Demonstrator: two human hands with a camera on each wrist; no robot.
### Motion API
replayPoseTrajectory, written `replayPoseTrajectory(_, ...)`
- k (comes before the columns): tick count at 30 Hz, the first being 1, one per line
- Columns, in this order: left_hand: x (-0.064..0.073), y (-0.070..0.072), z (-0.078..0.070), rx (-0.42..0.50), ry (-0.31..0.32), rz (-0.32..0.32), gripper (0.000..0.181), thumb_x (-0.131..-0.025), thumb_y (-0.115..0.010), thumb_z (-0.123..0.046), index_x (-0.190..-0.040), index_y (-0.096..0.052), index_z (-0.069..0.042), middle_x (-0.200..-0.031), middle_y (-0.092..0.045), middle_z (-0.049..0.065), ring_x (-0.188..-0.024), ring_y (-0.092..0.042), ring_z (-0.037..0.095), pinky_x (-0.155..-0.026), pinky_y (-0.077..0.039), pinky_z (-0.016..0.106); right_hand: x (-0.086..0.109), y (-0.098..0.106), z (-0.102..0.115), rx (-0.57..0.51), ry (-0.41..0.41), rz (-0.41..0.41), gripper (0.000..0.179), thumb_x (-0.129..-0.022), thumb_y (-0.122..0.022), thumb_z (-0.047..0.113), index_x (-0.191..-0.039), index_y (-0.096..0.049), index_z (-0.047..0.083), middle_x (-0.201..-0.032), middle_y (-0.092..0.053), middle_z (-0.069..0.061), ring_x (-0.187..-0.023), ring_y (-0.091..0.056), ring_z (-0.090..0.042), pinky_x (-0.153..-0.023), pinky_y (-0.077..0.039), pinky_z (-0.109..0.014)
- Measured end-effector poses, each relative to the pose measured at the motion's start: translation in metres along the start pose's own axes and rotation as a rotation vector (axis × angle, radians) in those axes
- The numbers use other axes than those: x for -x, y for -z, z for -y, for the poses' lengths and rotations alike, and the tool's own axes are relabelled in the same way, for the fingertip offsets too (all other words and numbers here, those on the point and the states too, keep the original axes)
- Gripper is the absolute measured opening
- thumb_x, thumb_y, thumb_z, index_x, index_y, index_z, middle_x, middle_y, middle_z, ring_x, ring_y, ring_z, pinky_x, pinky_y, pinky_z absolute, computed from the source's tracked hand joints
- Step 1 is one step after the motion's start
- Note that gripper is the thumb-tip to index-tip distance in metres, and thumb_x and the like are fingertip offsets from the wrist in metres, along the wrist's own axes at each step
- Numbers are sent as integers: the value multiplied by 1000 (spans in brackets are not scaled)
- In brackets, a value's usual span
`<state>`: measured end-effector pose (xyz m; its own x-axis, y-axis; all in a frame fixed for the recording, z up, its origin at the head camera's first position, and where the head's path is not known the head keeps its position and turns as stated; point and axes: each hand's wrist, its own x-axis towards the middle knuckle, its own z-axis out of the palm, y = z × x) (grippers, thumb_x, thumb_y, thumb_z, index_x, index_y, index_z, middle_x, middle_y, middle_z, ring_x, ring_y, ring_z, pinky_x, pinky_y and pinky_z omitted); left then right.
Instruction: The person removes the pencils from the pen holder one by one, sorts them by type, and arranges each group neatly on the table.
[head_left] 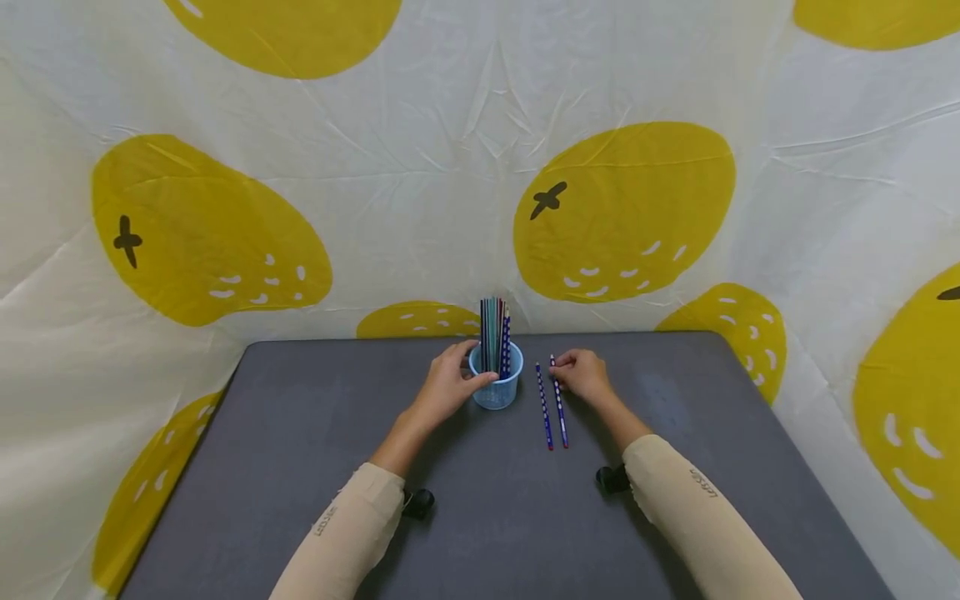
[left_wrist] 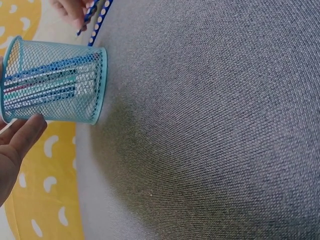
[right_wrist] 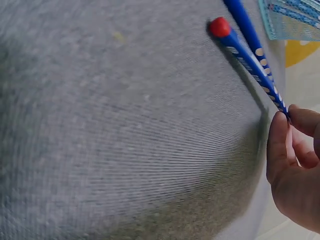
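Nearest the camera are two beige sleeves, the left sleeve at seven o'clock and the right sleeve near half past four in the head view, both reaching over the grey desk.

The right hand pinches one blue dotted pencil close to its tip, the red end towards six o'clock; whether it is clear of the desk I cannot tell. A second dotted pencil lies just beside it on the nine o'clock side, both at about four o'clock from the cup. The left hand grips the blue mesh cup from nine o'clock, thumb across its near side.

The pinch looks slight and far from the pencil's middle, so the red end could swing, knock its neighbour and set it rolling. A hard pull by the left hand might tip the cup, since its tall load would make it top-heavy.

The cup stands upright with a tight bunch of pencils: teal and dark shafts, some red, and blue dotted ones towards three o'clock. Overlap prevents a count.
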<state>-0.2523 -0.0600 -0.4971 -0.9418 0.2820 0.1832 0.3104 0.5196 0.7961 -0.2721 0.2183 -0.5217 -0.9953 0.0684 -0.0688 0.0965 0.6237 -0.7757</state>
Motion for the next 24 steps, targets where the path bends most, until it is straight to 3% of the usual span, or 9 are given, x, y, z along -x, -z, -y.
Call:
replayPoseTrajectory(11, 0, -1, 0, 8, 10, 4, 74, -89, -82, -35, -148, -51, -3, -127, -63, 18, -104, -71, 28, -86, -63, 34, -2, -8, -2, 64, 10, -25, 16, -88, -81, 12, -93, -76, -2, -84, -75, -13, -56, -63, -7, -54, -54, -22)
replayPoseTrajectory(24, 1, -1, -2, 9, 5, -1, 74, -89, -82, -35, -148, -51, -2, -131, -62, 20, -104, -72, 30, -85, -63, 35, -3, -14, -6, 96, 24, -62, 17, -84, -84, 13, -91, -76, 0, -85, -75, -14, -55, -64, -9, -52, -52, -21)
